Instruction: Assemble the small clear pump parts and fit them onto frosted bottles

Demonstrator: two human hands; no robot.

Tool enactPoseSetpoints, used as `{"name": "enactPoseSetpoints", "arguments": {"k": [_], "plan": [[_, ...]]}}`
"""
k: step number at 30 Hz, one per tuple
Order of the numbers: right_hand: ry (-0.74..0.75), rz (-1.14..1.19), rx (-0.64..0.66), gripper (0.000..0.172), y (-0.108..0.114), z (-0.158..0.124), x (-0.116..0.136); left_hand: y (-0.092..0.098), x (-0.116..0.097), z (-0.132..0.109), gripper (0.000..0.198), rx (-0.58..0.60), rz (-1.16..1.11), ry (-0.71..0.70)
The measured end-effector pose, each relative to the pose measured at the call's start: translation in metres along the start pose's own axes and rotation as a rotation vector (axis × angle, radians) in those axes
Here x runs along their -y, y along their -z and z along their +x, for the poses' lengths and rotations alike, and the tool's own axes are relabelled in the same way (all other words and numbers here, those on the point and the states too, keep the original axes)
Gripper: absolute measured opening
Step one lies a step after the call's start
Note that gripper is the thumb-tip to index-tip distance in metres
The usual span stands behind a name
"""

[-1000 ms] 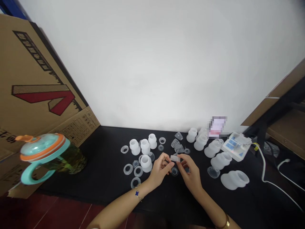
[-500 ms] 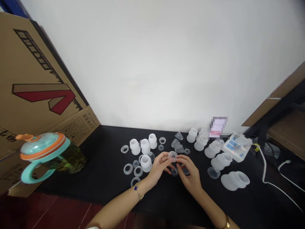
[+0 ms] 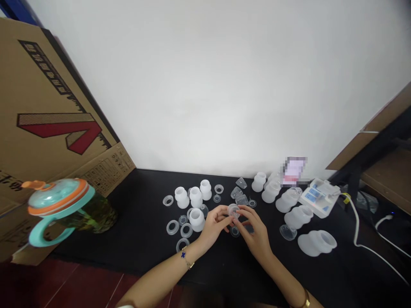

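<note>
Between my two hands is a small round translucent ring piece [image 3: 233, 209], its exact kind too small to tell. My left hand [image 3: 213, 224] is closed on its left side by the fingertips. On its right side, my right hand [image 3: 256, 231] pinches the piece with thumb and fingers. Under the hands lies a clear disc [image 3: 235, 231], partly hidden. Left of my left hand stands a white wide-necked small bottle [image 3: 197, 219], with several flat translucent rings [image 3: 186, 230] around it.
Other small white bottles [image 3: 195, 196] stand behind. Clear cup-shaped pieces [image 3: 236, 192] lie beyond my hands. Larger white bottles [image 3: 298, 217] line the right, by a white box [image 3: 319, 197] and cable [image 3: 357, 222]. Left are a lidded jug [image 3: 91, 216] and carton [image 3: 48, 107]; a wall [image 3: 205, 85] stands behind.
The translucent piece has tilted between my fingers. My right thumb and fingers have drawn in closer around it, and my left thumb has shifted slightly. Things on the table look unmoved.
</note>
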State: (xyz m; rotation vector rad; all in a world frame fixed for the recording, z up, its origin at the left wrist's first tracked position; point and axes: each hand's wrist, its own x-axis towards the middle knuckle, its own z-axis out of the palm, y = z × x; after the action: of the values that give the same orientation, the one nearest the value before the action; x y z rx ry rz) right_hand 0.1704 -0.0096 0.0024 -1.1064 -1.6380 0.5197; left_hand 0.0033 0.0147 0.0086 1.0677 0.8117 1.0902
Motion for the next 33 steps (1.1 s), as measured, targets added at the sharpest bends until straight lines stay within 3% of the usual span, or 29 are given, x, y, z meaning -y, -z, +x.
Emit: {"name": "enactPoseSetpoints", "arguments": {"k": [9, 33], "plan": [[0.004, 0.015, -0.006, 0.021, 0.0016, 0.0001, -0.0020, 0.0043, 0.0027, 0.0010, 0.047, -0.013, -0.024, 0.067], [0.031, 0.059, 0.015, 0.012, 0.0048, -0.0015, 0.0049, 0.0051, 0.0093, -0.0009, 0.037, 0.013, -0.080, 0.114]]}}
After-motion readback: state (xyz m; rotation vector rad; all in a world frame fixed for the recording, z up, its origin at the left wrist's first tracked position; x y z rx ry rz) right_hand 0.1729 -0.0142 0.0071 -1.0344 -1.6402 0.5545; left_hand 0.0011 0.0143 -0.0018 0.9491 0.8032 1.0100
